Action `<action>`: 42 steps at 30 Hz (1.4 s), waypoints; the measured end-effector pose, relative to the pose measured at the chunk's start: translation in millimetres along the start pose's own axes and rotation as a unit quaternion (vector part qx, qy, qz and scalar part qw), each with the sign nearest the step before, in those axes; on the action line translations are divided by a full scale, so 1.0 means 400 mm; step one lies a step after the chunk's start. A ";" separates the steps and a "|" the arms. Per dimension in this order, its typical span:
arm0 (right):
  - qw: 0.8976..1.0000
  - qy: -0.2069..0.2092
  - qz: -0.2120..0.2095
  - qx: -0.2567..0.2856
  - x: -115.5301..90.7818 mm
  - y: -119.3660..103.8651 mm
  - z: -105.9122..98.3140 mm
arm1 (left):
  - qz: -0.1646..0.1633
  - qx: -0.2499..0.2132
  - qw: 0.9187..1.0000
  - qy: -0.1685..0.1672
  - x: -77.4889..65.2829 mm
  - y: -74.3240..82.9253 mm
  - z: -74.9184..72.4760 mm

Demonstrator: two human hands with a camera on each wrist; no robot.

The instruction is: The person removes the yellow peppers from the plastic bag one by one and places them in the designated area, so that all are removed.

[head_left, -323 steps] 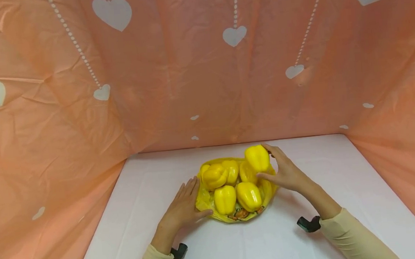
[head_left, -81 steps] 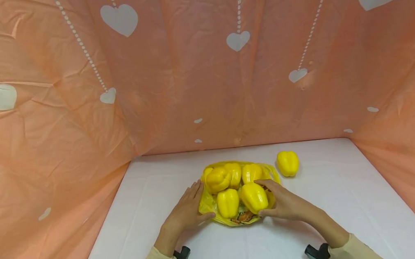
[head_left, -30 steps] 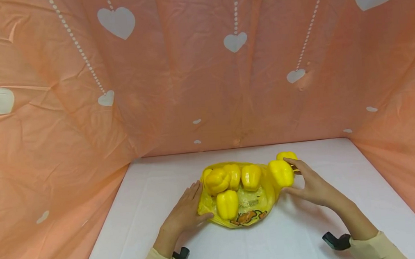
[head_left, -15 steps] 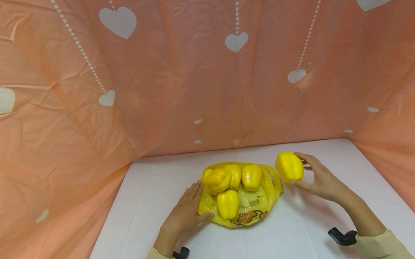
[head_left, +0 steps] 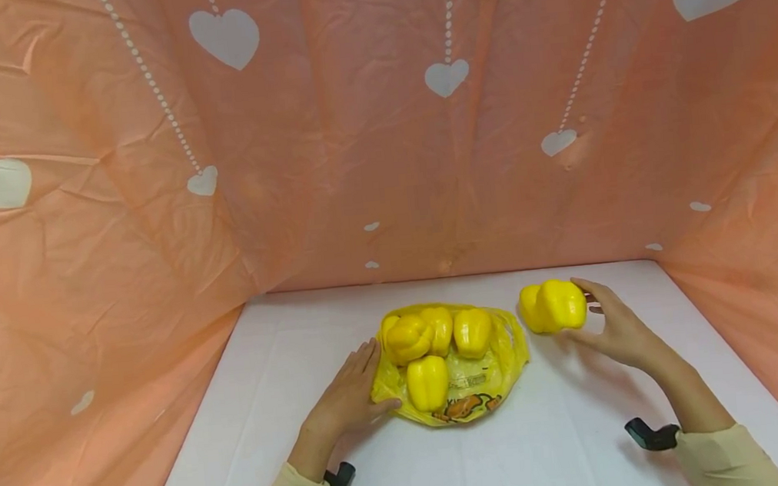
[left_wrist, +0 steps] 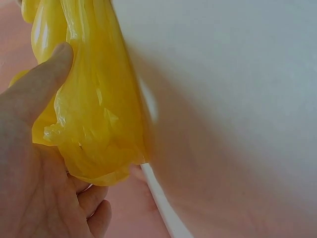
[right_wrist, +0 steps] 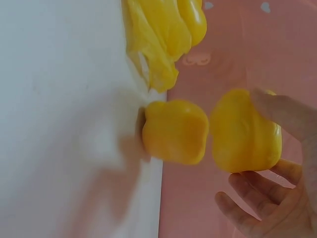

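Note:
On the table lies a yellow plastic bag (head_left: 471,390), with an orange print and several yellow bell peppers (head_left: 428,385) on it. My left hand (head_left: 347,393) holds the bag's left side, its thumb on the near side and its fingers along the far side; the left wrist view shows the thumb over the crumpled plastic (left_wrist: 99,114). Right of the bag, my right hand (head_left: 619,335) grips a yellow bell pepper (head_left: 563,305) between thumb and fingers. In the right wrist view this pepper (right_wrist: 242,131) is raised off the table, above another pepper (right_wrist: 176,131) standing there.
The white table (head_left: 519,455) ends at an orange curtain (head_left: 382,159) with white hearts, which hangs behind it and on both sides. A black wrist camera (head_left: 652,434) shows under the right forearm, another black one (head_left: 340,479) by the left.
Over these seconds the right hand has set one pepper right of the bag, then lifted another from the bag's front right and carried it rightwards past the first. The left hand stays at the bag.

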State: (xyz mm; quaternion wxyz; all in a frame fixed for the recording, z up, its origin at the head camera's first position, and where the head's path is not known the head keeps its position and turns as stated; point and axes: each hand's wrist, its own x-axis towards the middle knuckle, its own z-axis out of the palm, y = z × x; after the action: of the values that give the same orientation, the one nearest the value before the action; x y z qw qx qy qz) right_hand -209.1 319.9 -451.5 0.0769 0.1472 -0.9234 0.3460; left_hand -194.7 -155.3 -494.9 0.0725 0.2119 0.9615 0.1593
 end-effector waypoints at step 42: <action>0.994 -0.022 0.110 0.017 0.010 0.128 -0.029 | 0.004 0.003 1.000 0.004 -0.002 0.000 -0.001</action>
State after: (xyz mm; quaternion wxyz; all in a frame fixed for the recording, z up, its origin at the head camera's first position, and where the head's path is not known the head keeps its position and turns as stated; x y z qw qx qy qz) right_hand -228.9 363.6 -473.5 0.0152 0.0541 -0.9294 0.3649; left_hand -194.0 -155.8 -494.3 0.0672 0.2156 0.9613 0.1580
